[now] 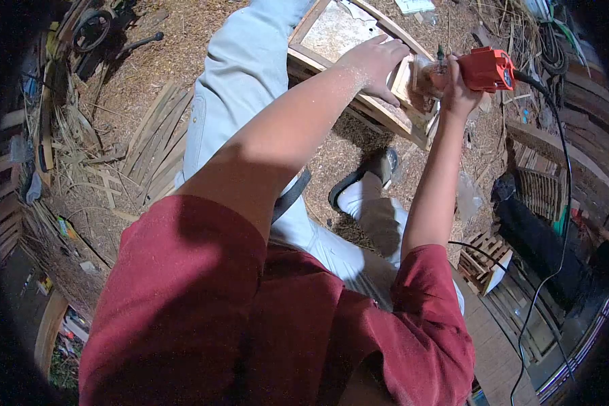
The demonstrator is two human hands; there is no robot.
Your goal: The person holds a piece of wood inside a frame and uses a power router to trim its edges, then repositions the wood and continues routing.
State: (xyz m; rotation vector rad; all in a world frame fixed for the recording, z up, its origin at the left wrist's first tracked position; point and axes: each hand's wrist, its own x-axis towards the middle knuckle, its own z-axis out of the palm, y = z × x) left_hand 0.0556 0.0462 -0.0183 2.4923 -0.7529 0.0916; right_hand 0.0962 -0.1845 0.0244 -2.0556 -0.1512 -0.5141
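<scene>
My left hand [375,65] lies on a shallow wooden box frame [379,111], its fingers stretched over the wood and its thumb apart. Dust speckles that wrist. My right hand [461,93] is wrapped around a trim router with a red motor housing [486,70] and a clear base, tilted at the frame's right end. The router's bit and its contact with the wood cannot be made out. Inside the frame, a pale panel [335,34] with a worn surface shows beyond my left hand.
A black power cord [567,162] runs from the router down the right side. Wooden strips [159,128] lie on the sawdust-covered ground at left. Slatted wooden pieces [538,193] and a dark bundle [531,230] are at right. My sandaled foot [352,196] is below the frame.
</scene>
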